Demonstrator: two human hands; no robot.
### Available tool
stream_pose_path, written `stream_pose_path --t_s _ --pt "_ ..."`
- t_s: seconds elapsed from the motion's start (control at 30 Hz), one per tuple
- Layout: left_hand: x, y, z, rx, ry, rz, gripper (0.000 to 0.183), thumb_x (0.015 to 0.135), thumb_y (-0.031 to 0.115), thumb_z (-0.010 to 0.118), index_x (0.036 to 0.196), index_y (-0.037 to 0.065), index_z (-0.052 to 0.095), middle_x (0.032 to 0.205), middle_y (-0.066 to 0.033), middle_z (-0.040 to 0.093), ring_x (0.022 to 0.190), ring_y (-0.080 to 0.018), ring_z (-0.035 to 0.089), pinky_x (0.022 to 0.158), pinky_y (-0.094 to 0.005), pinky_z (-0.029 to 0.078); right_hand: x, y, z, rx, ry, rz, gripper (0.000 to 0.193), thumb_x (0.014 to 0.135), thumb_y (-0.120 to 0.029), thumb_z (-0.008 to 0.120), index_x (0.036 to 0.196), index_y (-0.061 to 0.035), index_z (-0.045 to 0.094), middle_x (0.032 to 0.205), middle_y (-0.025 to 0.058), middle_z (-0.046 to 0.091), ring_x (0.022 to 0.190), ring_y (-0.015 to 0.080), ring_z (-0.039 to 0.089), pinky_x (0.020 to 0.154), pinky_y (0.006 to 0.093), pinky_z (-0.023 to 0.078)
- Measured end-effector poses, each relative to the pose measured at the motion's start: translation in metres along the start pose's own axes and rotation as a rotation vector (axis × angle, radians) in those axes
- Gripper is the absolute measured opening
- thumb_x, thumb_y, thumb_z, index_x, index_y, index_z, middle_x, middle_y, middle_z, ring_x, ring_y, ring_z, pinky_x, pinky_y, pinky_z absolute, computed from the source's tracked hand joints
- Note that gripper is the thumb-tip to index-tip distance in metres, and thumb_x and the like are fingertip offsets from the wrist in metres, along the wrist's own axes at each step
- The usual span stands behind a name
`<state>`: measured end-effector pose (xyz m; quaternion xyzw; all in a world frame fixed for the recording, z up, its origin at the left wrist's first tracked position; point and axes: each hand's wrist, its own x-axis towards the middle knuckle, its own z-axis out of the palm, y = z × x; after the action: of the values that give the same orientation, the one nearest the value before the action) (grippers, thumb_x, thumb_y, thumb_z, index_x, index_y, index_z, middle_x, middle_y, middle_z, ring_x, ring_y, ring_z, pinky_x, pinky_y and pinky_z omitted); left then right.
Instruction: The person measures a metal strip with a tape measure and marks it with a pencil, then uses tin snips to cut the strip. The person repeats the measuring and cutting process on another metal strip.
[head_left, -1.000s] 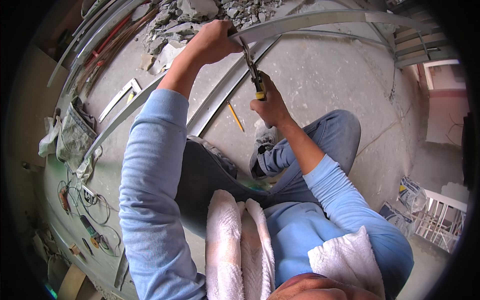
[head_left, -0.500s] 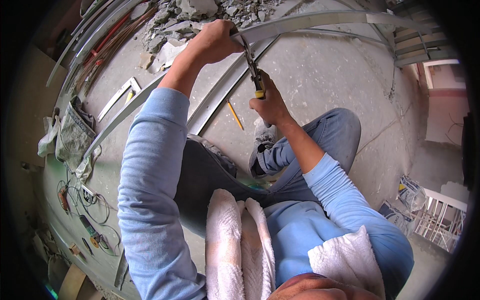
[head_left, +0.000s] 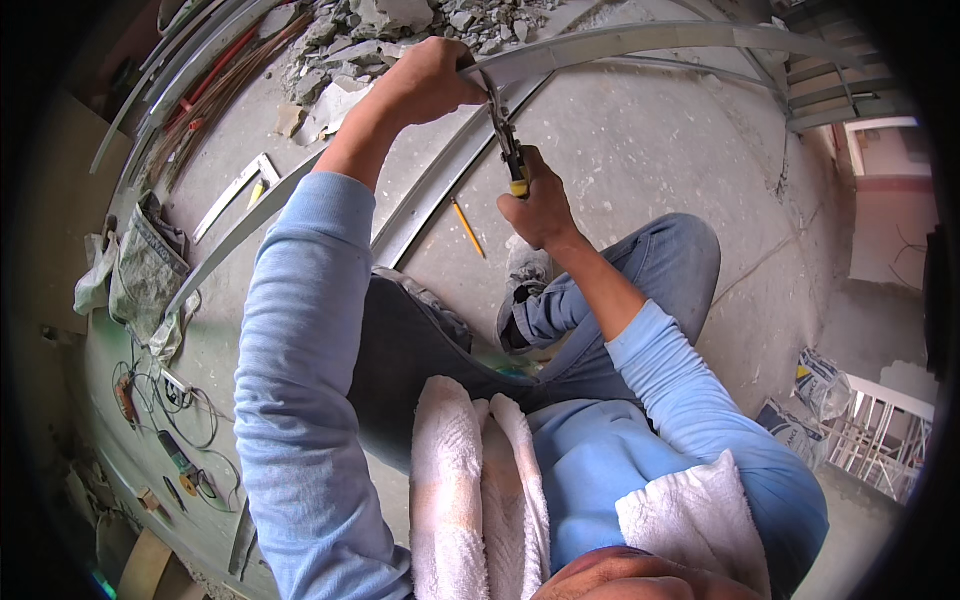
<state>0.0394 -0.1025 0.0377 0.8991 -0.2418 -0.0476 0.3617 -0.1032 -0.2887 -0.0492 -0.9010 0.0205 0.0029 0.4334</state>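
Left hand point(head_left: 432, 80) grips grey metal channel point(head_left: 640, 38) — right hand point(head_left: 538, 208) squeezes yellow-handled snips point(head_left: 506, 140).

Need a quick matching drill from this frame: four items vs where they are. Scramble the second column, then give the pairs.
1. snips
2. metal channel
3. pencil
4. rubble

A. lying loose on the floor near the knee
B. gripped at its end by the left hand
C. piled at the top of the view
D. in the right hand

Pairs: 1-D, 2-B, 3-A, 4-C
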Motion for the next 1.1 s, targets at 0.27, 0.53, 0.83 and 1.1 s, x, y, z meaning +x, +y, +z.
stream_pose_path --t_s 0.27,0.53,0.83,1.1 --pt "-0.003 0.004 -0.004 -0.048 -0.036 0.003 0.033 0.079 0.02 0.082 0.099 -0.004 0.07 0.076 -0.0123 0.071 0.066 -0.0211 0.069 0.063 -0.0359 0.054 -0.002 0.001 0.003 0.016 0.027 0.007 0.033 0.076 -0.011 0.061 0.105 -0.0045 0.046 0.081 0.0231 0.062 0.078 0.0465 0.064 0.07 0.0488 0.05" --pt "-0.016 -0.016 -0.04 0.076 -0.17 -0.041 0.068 0.071 0.034 0.088 0.126 0.005 0.062 0.111 -0.0192 0.07 0.102 -0.0288 0.068 0.089 -0.0428 0.052 -0.002 0.002 0.0 0.138 0.055 -0.062 0.036 0.076 -0.013 0.063 0.108 -0.0035 0.05 0.079 0.0164 0.058 0.072 0.0326 0.06 0.07 0.0414 0.051" --pt "-0.034 -0.042 -0.048 0.151 -0.195 -0.191 0.044 0.087 0.032 0.076 0.119 0.004 0.069 0.096 -0.015 0.073 0.088 -0.0261 0.07 0.082 -0.0403 0.053 0.015 0.017 -0.014 0.156 0.044 -0.105 0.061 0.071 -0.012 0.066 0.129 -0.0019 0.049 0.102 0.0138 0.059 0.093 0.0255 0.057 0.087 0.0338 0.048" --pt "-0.016 -0.028 -0.04 0.013 -0.007 -0.092 0.05 0.08 0.038 0.078 0.111 -0.001 0.073 0.087 -0.015 0.071 0.077 -0.0242 0.068 0.073 -0.0383 0.054 0.007 0.018 -0.014 0.16 -0.141 -0.059 0.098 0.066 -0.006 0.069 0.156 -0.0069 0.032 0.127 0.0125 0.056 0.115 0.0249 0.054 0.1 0.0329 0.045"
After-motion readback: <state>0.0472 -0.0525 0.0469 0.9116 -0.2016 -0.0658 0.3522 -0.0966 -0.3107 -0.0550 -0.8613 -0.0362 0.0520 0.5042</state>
